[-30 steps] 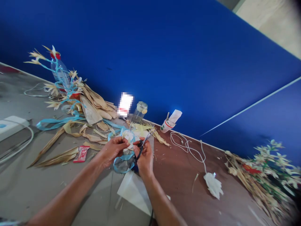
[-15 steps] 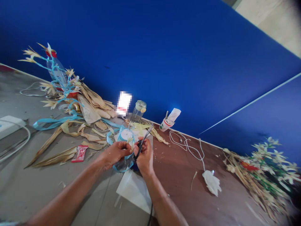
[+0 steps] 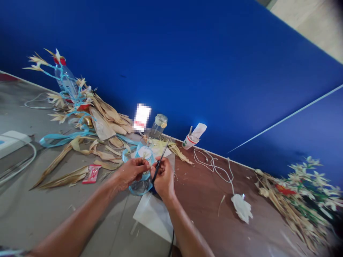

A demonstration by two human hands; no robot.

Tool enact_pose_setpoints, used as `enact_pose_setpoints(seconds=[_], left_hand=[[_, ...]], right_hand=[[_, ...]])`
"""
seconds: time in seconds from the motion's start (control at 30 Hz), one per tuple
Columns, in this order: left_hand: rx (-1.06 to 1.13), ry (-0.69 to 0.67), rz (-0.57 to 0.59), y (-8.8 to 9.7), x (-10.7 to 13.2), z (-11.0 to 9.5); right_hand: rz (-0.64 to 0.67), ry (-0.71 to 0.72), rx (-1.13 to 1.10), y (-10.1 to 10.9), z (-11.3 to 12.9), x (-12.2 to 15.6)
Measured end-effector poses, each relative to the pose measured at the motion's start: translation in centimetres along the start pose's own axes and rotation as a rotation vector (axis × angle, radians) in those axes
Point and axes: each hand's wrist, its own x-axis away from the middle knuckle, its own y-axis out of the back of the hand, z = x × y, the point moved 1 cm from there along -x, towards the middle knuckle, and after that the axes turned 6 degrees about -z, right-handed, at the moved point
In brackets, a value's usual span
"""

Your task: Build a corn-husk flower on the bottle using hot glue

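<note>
My left hand (image 3: 131, 174) pinches a small pale strip (image 3: 145, 155), probably corn husk, between thumb and fingers. In my right hand (image 3: 165, 180) is a pair of scissors (image 3: 160, 160), its blades pointing up and away and appearing closed. The fingertips of both hands nearly meet. Just beyond them lies a roll of light blue ribbon (image 3: 139, 154) with a white centre. Loose blue ribbon (image 3: 131, 189) loops around something clear beneath my hands. A white sheet (image 3: 154, 216) lies below my right wrist.
Dried husks (image 3: 107, 117) and blue-stemmed husk flowers (image 3: 63, 94) are at the left, beside a plastic bottle (image 3: 65, 80). A lidded jar (image 3: 159, 125), paper cup (image 3: 188, 141) and white cable (image 3: 211, 162) line the blue wall. White flowers (image 3: 308, 185) are at the right. A red packet (image 3: 92, 174) lies near my left forearm.
The scissors have turned to a steeper angle in my right hand, with the tips shifted left. The pale strip now stands more upright at my left fingertips. The view has shifted slightly.
</note>
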Motion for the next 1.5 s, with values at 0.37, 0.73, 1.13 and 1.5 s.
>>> enact_pose_setpoints(seconds=[0.37, 0.73, 1.13, 1.5], left_hand=[[-0.033, -0.002, 0.035, 0.0, 0.2, 0.0], [-0.018, -0.116, 0.049, -0.8, 0.1, 0.4], [-0.218, -0.351, -0.043, -1.4, 0.1, 0.9], [0.023, -0.128, 0.179, -0.1, 1.1, -0.9]], right_hand=[[0.032, -0.065, -0.125, 0.1, -0.4, -0.1], [-0.023, -0.262, -0.333, -0.2, -1.2, -0.1], [-0.113, -0.498, -0.593, -0.7, -1.2, -0.2], [-0.226, -0.374, -0.506, 0.8, -0.9, -1.3]])
